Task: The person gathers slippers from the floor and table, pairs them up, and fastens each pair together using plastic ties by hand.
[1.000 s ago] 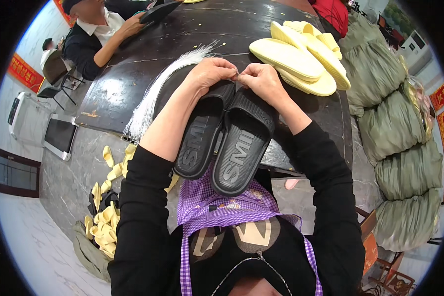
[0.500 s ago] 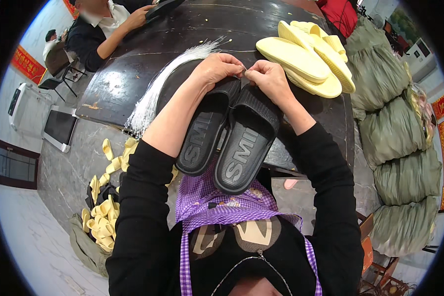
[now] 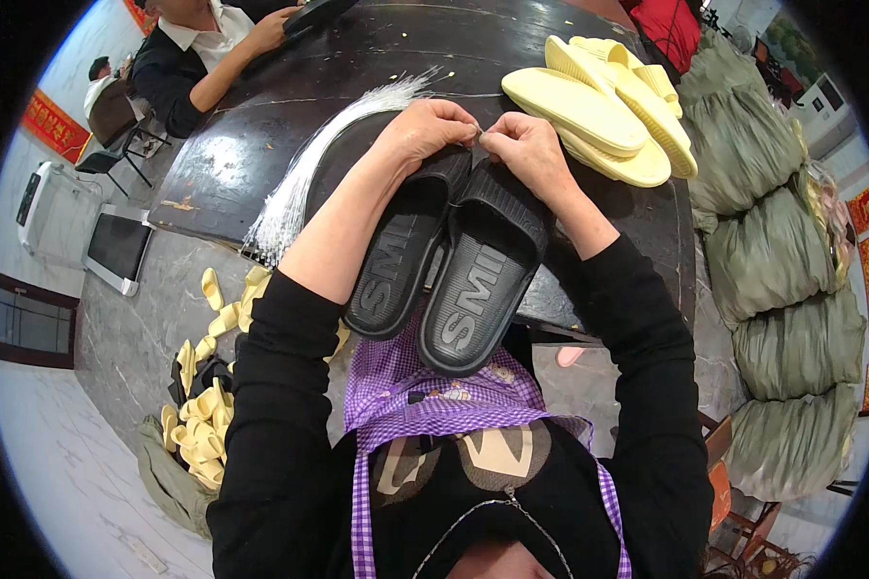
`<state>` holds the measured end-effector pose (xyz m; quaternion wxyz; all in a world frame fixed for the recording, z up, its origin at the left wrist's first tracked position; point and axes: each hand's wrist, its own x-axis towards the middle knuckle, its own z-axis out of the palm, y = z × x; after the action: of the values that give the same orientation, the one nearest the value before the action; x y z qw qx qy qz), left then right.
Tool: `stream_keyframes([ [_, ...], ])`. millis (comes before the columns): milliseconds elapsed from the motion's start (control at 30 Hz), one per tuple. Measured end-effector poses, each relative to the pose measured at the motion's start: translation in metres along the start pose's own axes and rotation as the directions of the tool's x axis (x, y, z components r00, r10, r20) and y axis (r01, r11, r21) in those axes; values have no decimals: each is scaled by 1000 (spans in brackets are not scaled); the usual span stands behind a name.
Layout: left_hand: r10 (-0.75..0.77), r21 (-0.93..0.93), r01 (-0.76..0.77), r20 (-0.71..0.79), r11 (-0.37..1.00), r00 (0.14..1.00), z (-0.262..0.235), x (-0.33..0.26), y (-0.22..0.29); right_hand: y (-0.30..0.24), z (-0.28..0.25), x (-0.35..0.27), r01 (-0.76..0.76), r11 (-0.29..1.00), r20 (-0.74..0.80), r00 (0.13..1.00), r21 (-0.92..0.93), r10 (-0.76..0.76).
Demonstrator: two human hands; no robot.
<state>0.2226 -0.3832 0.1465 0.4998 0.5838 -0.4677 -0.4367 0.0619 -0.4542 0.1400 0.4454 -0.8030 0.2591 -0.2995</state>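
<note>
Two hands meet over black slippers

Off to the left, a heap of yellow slippers [image 3: 203, 434] lies on the floor [image 3: 130, 338]. White strands [image 3: 294, 188] fan across the dark counter [image 3: 227, 179]. The left hand [image 3: 420, 130] comes next, its fingers [image 3: 462, 132] pinched narrow. Below sits the pair of black slippers [image 3: 473, 314], side by side, heels reaching past the counter's edge. The right hand [image 3: 529, 152] pinches just as narrowly; what's between the fingertips is too small for me to tell. Beyond it rests a stack of yellow slippers [image 3: 579, 111], then green sacks [image 3: 772, 256].
</note>
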Motion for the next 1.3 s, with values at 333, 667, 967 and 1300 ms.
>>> stream_keyframes([
  [333,-30,-23,31,33,999,999,-1,0,2,2,2,-2,50,998,-13,999,46,-50],
  [667,-42,-58,49,123,997,991,-4,2,-1,7,0,-2,127,992,5,992,-16,-127],
  [967,299,422,-204,-172,883,939,1,-29,22,15,-13,5,84,996,73,994,-34,-81],
  [1300,290,792,-101,-99,602,952,36,-110,3,-28,-39,-21,76,997,50,996,-17,-76],
])
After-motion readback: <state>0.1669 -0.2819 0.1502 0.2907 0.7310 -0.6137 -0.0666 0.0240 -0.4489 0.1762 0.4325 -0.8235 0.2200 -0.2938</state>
